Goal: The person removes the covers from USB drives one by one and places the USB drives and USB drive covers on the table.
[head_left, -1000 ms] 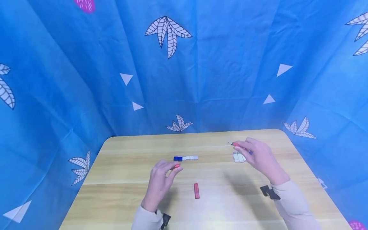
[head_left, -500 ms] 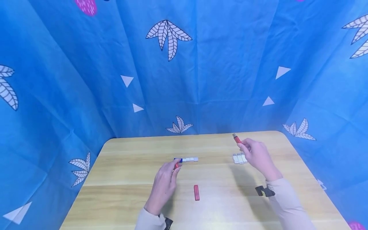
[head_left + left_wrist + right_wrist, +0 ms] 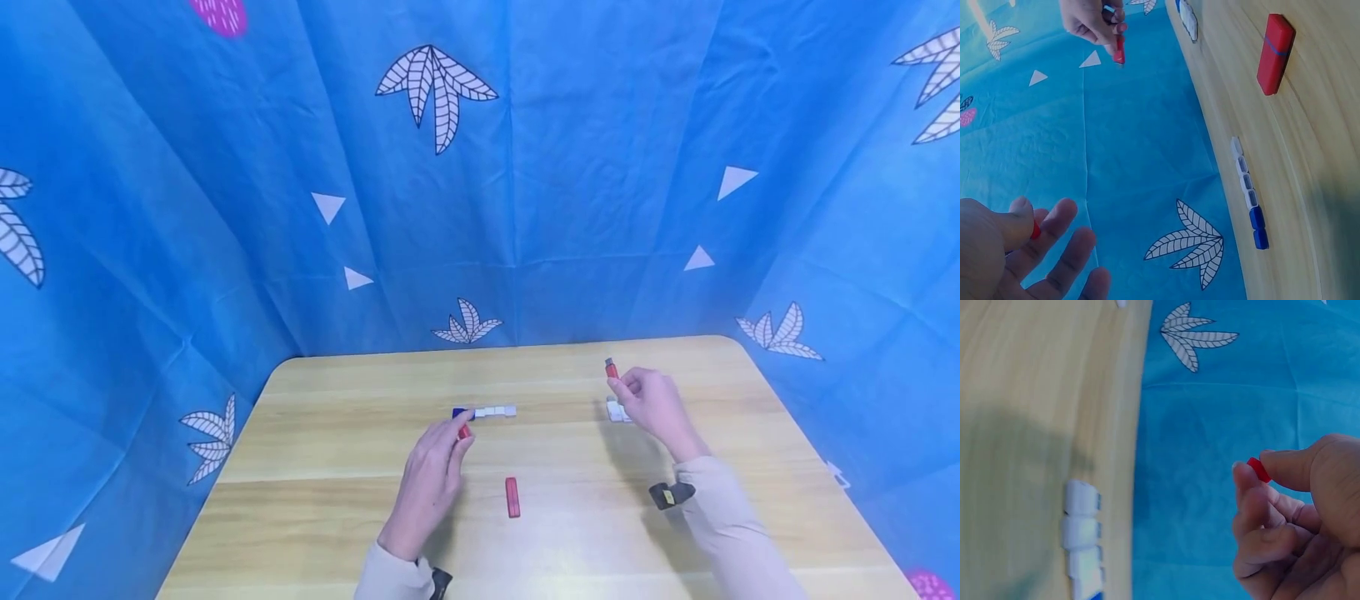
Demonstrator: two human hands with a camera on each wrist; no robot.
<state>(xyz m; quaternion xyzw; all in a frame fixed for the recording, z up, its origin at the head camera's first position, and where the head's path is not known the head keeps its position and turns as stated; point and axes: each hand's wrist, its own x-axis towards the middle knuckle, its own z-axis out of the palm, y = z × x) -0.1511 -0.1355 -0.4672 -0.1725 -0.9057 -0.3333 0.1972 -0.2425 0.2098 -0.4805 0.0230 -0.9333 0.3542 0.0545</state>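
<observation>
My left hand (image 3: 429, 477) pinches a small red cap (image 3: 464, 432) between thumb and index finger above the table's middle; in the left wrist view (image 3: 1035, 230) it is mostly covered by the thumb. At the right, my right hand (image 3: 654, 407) holds a red USB stick (image 3: 611, 370) by its body, metal plug bare and pointing away from me. Below that hand lies a row of uncapped white USB sticks (image 3: 1080, 531), with a bit of blue at one end. Just past my left fingertips runs a line of white caps (image 3: 497, 412) and blue caps (image 3: 1259, 228).
One red USB stick (image 3: 513, 498) with its cap on lies on the wooden table (image 3: 315, 450), between my forearms and nearer to me. A blue patterned curtain (image 3: 585, 208) stands behind the table's far edge and along both sides.
The stick in my right hand has swung from pointing left to pointing away, and that hand has shifted slightly left. My left hand has turned the cap to a steeper angle.
</observation>
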